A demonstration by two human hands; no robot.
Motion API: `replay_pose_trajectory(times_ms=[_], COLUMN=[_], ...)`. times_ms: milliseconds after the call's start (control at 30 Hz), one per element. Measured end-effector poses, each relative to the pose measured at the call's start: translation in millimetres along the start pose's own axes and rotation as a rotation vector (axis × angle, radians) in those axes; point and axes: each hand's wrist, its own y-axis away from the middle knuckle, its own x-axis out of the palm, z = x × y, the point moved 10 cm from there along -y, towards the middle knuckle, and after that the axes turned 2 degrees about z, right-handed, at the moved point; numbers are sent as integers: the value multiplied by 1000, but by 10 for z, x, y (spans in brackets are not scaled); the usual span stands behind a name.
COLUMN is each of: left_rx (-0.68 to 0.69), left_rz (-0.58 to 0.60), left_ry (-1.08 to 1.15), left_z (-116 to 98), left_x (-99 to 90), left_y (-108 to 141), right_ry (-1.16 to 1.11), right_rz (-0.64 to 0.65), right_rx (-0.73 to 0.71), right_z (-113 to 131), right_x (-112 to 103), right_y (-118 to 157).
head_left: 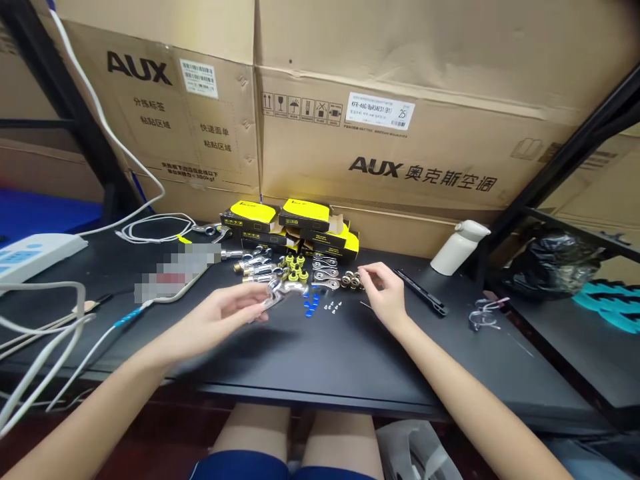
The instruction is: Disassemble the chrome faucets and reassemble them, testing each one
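Observation:
My left hand (225, 313) is closed around a chrome tap (285, 290), raised above the black desk. Beside the round metal nuts (351, 281), my right hand (385, 293) has thumb and fingers pinched together; what they hold, if anything, is hidden. A thin dark rod tip (367, 305) pokes out under that hand. More chrome tap bodies (257, 270) lie behind my left hand. Yellow-green valve cartridges (296, 268), flat chrome handles (326, 273), small blue caps (311, 307) and several tiny screws (333, 307) are grouped between my hands.
Black and yellow boxes (305, 213) are stacked at the back against large cartons (425, 147). Rightward are a long black tool (423, 293), a white bottle (459, 248) and glasses (485, 317). White cables (83, 333) and a power strip (43, 257) occupy the left.

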Motion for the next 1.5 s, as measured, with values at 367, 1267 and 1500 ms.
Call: replay_pose_trajectory(times_ms=[367,1267,1500], left_rx=[25,-153,-100], left_rz=[350,339,328], left_ry=[435,672,551], left_z=[-398,-115,-105], left_x=[684,1049,1089], left_y=[-1013,-795,-784], right_ry=[152,-177,-407], right_rz=[264,129,269], right_rx=[116,237,152], right_z=[-474,-710,31], right_x=[-40,-131,242], right_y=[-127,-166,152])
